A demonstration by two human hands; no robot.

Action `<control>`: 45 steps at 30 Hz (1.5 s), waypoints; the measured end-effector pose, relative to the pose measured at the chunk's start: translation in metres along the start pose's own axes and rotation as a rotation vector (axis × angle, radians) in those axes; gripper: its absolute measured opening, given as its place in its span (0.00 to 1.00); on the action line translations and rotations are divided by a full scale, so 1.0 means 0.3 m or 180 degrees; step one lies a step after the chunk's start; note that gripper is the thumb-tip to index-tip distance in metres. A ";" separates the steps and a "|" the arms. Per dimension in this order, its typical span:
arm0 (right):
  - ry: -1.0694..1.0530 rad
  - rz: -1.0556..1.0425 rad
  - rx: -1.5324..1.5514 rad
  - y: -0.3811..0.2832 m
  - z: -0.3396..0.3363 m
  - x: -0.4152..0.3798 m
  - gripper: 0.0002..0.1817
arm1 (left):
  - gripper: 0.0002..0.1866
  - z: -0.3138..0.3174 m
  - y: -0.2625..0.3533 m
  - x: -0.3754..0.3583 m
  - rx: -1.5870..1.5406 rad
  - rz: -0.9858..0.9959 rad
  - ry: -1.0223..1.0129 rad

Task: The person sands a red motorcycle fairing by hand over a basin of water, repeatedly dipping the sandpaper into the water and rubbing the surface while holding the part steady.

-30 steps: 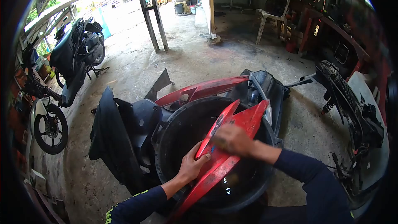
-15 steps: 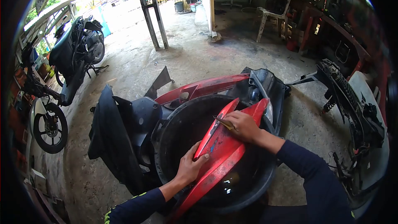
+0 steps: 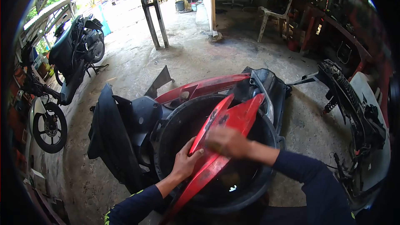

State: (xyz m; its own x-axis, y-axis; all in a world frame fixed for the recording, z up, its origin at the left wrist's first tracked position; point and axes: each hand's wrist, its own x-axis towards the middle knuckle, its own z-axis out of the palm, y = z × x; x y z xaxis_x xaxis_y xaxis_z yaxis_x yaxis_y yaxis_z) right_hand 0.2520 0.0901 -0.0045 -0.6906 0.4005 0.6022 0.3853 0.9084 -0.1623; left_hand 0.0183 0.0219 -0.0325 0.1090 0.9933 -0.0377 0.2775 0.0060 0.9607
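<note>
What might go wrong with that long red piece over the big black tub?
The red panel might slip into the tub, since the left hand seems to hold it just by one edge. The right hand is blurred, so it's probably moving fast; it could skid and scrape on the panel's edge. The black panel close beside the tub might get knocked if the tub is bumped.

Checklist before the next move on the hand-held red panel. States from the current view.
1. Left hand gripping red panel: ok, at its near-left edge.
2. Panel above black tub: ok, lies across the opening.
3. Panel surface unmarked: not ok, dark marks show.
4. Right hand grip: cannot tell, blurred.
5. Panel's far end clear of parts behind tub: cannot tell, they overlap in view.
</note>
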 end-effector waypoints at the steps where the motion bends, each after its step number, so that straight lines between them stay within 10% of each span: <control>1: -0.0235 0.0151 0.0044 0.070 -0.017 0.008 0.16 | 0.37 -0.007 0.014 0.010 0.0007 -0.0021 0.0004; 3: -0.0227 0.0789 -0.0138 0.162 0.011 -0.002 0.16 | 0.35 -0.010 0.035 0.028 0.0022 -0.0299 -0.0082; 7: 0.0356 -0.0110 0.0156 -0.071 0.067 0.005 0.15 | 0.40 -0.005 -0.021 0.056 0.0207 0.0122 0.0042; 11: -0.0004 0.0924 -0.0053 0.187 0.004 -0.005 0.16 | 0.49 -0.027 -0.003 0.040 0.0077 -0.0098 -0.0323; 14: -0.0052 0.0176 0.0069 -0.027 0.048 0.007 0.16 | 0.58 -0.031 -0.021 0.059 0.0203 0.0034 -0.0507; 21: -0.0155 0.0745 -0.0373 0.123 -0.008 0.022 0.11 | 0.59 -0.035 -0.050 0.072 0.0064 -0.0030 -0.0681; 25: 0.0398 -0.0275 0.0027 -0.041 0.041 0.001 0.13 | 0.59 -0.030 -0.076 0.067 -0.0152 0.0124 -0.0636; 29: -0.0309 0.0684 -0.0188 0.199 0.000 -0.007 0.13 | 0.59 -0.033 -0.040 0.069 -0.0035 -0.0202 -0.0775; 35: -0.0133 -0.0117 0.0041 0.098 0.010 -0.003 0.15 | 0.58 -0.036 -0.045 0.066 -0.0138 -0.0100 -0.0719; 37: 0.0003 0.0843 -0.0068 0.222 -0.006 0.005 0.11 | 0.57 -0.034 -0.037 0.061 0.0039 -0.0156 -0.0718; 43: -0.0053 -0.0095 0.0064 -0.012 -0.003 -0.024 0.17 | 0.57 -0.029 -0.078 0.067 -0.0192 0.0227 -0.0612; 45: 0.0097 0.0821 0.0014 0.121 -0.014 -0.009 0.16 | 0.57 -0.032 -0.037 0.062 -0.0234 -0.0195 -0.0742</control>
State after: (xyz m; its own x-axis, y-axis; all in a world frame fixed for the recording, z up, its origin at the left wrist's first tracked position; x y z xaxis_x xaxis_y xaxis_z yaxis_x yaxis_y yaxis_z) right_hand 0.2705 0.1215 -0.0087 -0.5511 0.6154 0.5636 0.5436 0.7772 -0.3170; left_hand 0.0083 0.0414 -0.0412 0.3138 0.9375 -0.1507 0.2212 0.0822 0.9718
